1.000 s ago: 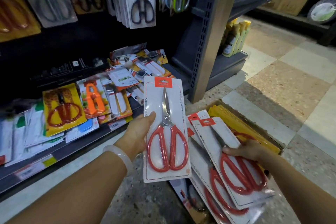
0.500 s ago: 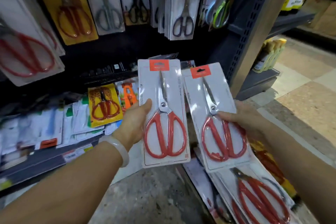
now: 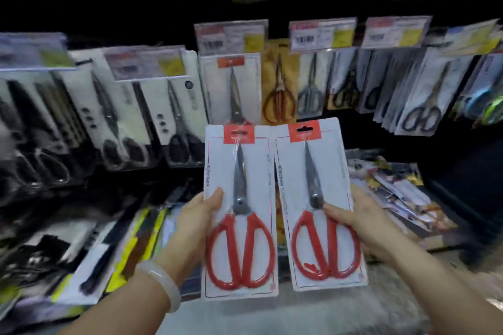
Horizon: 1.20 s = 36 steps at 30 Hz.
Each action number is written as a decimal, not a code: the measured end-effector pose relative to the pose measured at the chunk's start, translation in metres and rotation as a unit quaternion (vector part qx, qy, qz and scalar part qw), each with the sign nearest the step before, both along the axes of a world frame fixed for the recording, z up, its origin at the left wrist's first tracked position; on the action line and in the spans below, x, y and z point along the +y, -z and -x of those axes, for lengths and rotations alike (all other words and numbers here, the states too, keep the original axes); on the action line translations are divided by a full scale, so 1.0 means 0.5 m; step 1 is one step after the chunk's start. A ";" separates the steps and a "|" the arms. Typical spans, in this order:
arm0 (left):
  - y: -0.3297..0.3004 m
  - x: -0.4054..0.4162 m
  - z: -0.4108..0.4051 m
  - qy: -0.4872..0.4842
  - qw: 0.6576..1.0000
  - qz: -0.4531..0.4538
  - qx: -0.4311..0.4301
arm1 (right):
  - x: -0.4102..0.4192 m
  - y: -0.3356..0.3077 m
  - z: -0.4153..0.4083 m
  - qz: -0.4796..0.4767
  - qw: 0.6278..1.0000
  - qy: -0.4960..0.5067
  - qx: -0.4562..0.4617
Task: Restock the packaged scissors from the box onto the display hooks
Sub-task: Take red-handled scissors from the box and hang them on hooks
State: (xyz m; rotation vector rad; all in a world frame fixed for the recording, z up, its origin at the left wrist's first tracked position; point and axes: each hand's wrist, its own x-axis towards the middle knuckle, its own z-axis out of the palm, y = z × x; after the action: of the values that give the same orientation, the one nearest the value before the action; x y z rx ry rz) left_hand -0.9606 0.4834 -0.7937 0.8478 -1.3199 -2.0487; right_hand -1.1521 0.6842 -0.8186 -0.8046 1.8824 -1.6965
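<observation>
Two white blister-card packs of red-handled steel kitchen scissors stand upright side by side, just apart, blades pointing to 12 o'clock. The left pack [image 3: 239, 212] is pinched at its 9 o'clock edge, the right pack [image 3: 317, 207] at its 3 o'clock edge. Each carries a red hang tab on top. An identical pack [image 3: 232, 90] hangs at 12 o'clock behind them.

You hold two carded red-handled scissors packs side by side, left pack [image 3: 239, 215] in your left hand [image 3: 194, 221], right pack [image 3: 318, 207] in your right hand [image 3: 359, 223], before the rows of hanging scissors packs [image 3: 307, 84].
</observation>
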 end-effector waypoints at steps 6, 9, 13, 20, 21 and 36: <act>-0.018 -0.120 -0.085 -0.050 0.998 0.005 0.026 | -0.170 -0.046 -0.057 0.034 0.998 -0.049 0.028; -0.029 -0.141 -0.101 -0.041 0.999 0.006 0.028 | -0.222 -0.097 -0.069 0.076 0.994 -0.038 0.070; -0.025 -0.150 -0.100 -0.033 0.999 0.006 0.030 | -0.260 -0.150 -0.064 0.116 0.989 -0.056 0.067; -0.006 -0.149 -0.094 -0.056 0.998 -0.011 0.032 | -0.256 -0.146 -0.046 0.148 0.987 -0.041 0.054; -0.003 -0.148 -0.094 -0.060 0.998 -0.012 0.032 | -0.257 -0.150 -0.044 0.156 0.985 -0.043 0.053; 0.003 -0.128 -0.098 -0.124 0.992 -0.011 0.032 | -0.370 -0.146 0.028 0.085 0.994 -0.057 0.035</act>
State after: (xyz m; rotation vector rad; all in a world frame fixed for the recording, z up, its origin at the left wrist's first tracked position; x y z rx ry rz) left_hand -0.9116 0.4195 -0.7952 0.8996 -1.1010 -1.8828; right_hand -1.1660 0.4993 -0.7456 -1.0305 1.7189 -1.7960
